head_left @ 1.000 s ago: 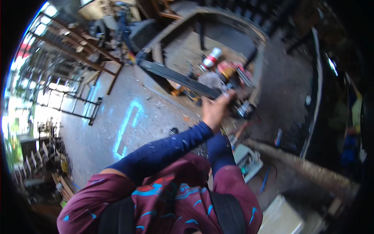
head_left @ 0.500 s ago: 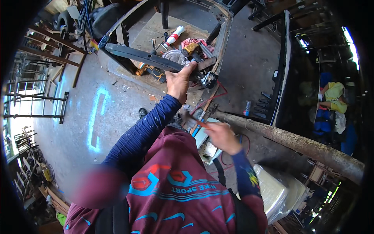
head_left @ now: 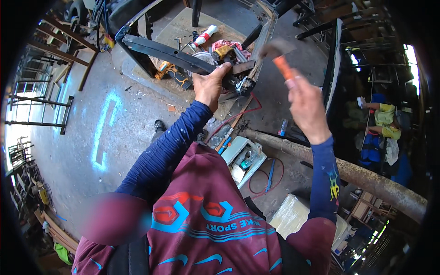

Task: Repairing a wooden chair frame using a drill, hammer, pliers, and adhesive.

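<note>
My left hand [head_left: 210,87] is closed around the near dark rail [head_left: 160,51] of a large black frame, close to its right corner, thumb along the top. A short brown block [head_left: 243,67] sits at that corner beside my thumb. In my right hand [head_left: 308,107] is a hammer [head_left: 283,64] with an orange handle, raised to the right of the frame and apart from it; its head is smeared by motion. Inside the frame lie a yellow-and-black power drill [head_left: 172,73], a white-and-red bottle [head_left: 205,37] and a pink cloth [head_left: 234,48].
An open pale case [head_left: 257,155] holding a bottle lies by my right side, near a red hose [head_left: 247,111]. A thick rusty pipe [head_left: 366,172] crosses the right. Metal racks [head_left: 39,110] stand left. Another person in yellow [head_left: 387,120] is at far right.
My right hand has swung the hammer up and forward, from beside my body to the frame's right side. My left hand still grips the rail. The view has shifted slightly.
</note>
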Available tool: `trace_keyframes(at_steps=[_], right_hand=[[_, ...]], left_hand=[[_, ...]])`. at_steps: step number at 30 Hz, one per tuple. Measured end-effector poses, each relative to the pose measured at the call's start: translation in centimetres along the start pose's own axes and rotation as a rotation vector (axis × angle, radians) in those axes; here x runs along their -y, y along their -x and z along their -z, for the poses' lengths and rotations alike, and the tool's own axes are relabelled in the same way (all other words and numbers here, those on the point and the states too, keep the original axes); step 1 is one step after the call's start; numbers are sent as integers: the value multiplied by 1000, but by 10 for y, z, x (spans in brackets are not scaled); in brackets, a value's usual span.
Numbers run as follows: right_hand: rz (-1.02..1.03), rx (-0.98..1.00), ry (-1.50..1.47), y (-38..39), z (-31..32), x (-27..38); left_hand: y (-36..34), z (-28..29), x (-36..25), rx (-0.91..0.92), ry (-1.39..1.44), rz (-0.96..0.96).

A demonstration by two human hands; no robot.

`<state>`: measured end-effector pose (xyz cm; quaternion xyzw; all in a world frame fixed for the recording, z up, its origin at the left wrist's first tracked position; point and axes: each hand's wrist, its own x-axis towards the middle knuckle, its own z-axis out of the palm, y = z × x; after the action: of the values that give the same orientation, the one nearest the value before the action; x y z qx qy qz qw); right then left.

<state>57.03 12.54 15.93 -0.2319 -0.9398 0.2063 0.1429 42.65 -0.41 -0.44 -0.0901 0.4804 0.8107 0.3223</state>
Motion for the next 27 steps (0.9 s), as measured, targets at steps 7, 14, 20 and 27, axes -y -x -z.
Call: trace_keyframes(at_steps=[7,14,20,27], right_hand=[[46,205,2,-4,-3,-4],[63,-290,-209,-2,-6,-5],[-16,-117,-36,-3,-4,-6],[-10,91,57,5,-27,-26]], left_hand=[[2,-1,-7,-5,-43,-7],[2,-4,-3,-22,-40,-43],[0,-3,0,6,-25,-91],[2,-3,0,1,-69,-52]])
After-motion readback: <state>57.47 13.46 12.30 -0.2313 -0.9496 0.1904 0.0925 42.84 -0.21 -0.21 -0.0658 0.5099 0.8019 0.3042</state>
